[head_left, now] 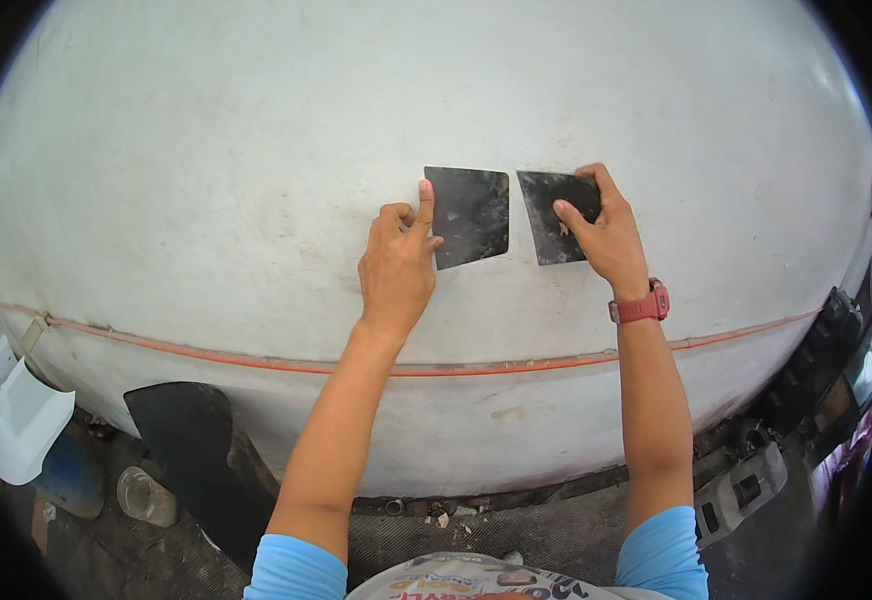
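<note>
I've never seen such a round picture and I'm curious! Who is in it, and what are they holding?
There's no robot here, just a person working barehanded. The camera sits on their head and looks down; its very wide lens bends straight edges. In front is a big pale surface with an orange strip across it. The left hand touches the edge of the left dark piece. The right hand grips the right dark piece with thumb and fingers. A red watch circles that wrist.

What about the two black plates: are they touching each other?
No, a strip of white surface shows between the left plate and the right plate.
</note>
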Demonstrator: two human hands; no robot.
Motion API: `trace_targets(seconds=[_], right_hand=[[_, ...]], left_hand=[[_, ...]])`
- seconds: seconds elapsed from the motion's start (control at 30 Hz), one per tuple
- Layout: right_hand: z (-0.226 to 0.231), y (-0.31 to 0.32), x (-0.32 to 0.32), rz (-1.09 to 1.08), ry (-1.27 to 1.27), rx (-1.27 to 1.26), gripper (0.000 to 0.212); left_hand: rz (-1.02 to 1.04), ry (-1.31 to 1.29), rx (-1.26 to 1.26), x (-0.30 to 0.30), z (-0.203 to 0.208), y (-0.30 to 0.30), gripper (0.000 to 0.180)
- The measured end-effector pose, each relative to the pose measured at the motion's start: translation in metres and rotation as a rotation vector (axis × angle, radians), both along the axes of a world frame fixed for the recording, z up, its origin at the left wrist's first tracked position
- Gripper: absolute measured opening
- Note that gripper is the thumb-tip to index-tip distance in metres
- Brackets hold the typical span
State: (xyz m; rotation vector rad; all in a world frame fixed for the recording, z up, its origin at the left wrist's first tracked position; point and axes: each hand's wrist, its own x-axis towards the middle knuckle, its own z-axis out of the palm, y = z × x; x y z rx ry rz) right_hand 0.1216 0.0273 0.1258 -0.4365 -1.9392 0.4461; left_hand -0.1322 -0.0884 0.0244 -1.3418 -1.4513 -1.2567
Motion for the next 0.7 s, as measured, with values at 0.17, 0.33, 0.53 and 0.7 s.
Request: trace_targets(seconds=[0.17,0.33,0.53,0.7], right_hand=[[-0.022,0.017,0.009,0.078,-0.136,-0.043,0.027],[-0.014,0.005,-0.002,0.234,-0.238,-0.173,0.026],[-0.021,-0.027,-0.006,0.243,-0.200,-0.073,0.026],[-0.030,-0.067,-0.019,0.184,-0.110,0.009,0.025]], left_hand=[[0.009,-0.022,0.026,0.004,-0.001,-0.001,0.087],[-0.025,-0.018,-0.037,0.003,0.000,-0.007,0.073],[-0.087,-0.121,-0.170,0.031,0.008,-0.025,0.072],[-0.212,-0.215,-0.066,0.059,0.014,-0.034,0.089]])
